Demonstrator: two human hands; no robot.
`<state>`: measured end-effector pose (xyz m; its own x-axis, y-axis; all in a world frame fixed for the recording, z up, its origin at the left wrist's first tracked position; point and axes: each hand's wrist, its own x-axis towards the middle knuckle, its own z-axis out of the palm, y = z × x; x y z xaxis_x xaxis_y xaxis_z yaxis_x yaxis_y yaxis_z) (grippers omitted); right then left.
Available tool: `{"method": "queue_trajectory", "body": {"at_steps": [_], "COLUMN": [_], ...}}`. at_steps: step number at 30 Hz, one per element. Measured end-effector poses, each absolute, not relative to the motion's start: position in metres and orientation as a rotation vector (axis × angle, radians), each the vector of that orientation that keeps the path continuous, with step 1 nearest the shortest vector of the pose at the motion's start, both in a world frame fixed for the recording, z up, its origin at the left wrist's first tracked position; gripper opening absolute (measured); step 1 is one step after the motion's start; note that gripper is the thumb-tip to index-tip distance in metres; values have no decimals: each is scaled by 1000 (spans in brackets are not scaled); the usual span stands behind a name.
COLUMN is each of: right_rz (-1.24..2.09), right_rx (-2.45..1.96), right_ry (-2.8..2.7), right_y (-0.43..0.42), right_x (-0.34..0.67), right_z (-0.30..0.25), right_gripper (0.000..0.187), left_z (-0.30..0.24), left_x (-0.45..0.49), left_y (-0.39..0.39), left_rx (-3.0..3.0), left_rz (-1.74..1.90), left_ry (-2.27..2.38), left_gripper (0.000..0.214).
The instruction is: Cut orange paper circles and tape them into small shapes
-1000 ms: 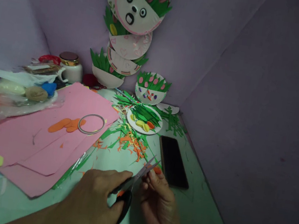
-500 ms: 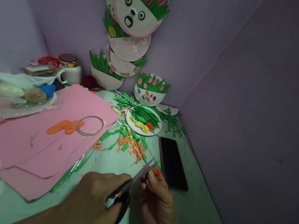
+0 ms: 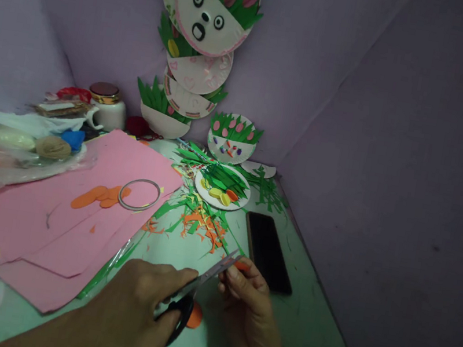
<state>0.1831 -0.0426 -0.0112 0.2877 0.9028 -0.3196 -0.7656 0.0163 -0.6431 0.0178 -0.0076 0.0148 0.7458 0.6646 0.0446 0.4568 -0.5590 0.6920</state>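
My left hand (image 3: pixel 135 310) is closed round the black handles of a pair of scissors (image 3: pixel 216 268), whose blades point up and to the right. My right hand (image 3: pixel 248 302) pinches a small orange paper piece (image 3: pixel 242 266) right at the blade tips. Another orange scrap (image 3: pixel 194 315) lies on the table beside the handles. Both hands are near the front edge of the pale green table (image 3: pixel 311 338).
A black phone (image 3: pixel 267 249) lies just beyond my right hand. Orange and green cuttings (image 3: pixel 201 221), a paper plate (image 3: pixel 220 186) of cut shapes, pink sheets (image 3: pixel 76 213) with a tape ring (image 3: pixel 139 194), bags and a jar (image 3: pixel 106 104) fill the left and back. Purple walls close in behind and on the right.
The scissors' blades have drawn nearly shut on the orange piece. An orange scrap now shows on the table by the handles. Both hands shifted only slightly.
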Motion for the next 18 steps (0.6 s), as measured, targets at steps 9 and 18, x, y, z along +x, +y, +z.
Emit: {"method": "queue_trajectory", "body": {"at_steps": [9, 18], "right_rz": [1279, 1296], "right_rx": [-926, -955], "right_ry": [-324, -330], "right_y": [-44, -41], "right_x": [190, 191], "right_z": [-18, -16], "right_gripper": [18, 23], "left_z": [17, 24], "left_x": [15, 11], "left_y": [-4, -1], "left_rx": [2343, 2365], "left_rz": [403, 257], "left_ry": [789, 811], "left_gripper": [20, 19]}}
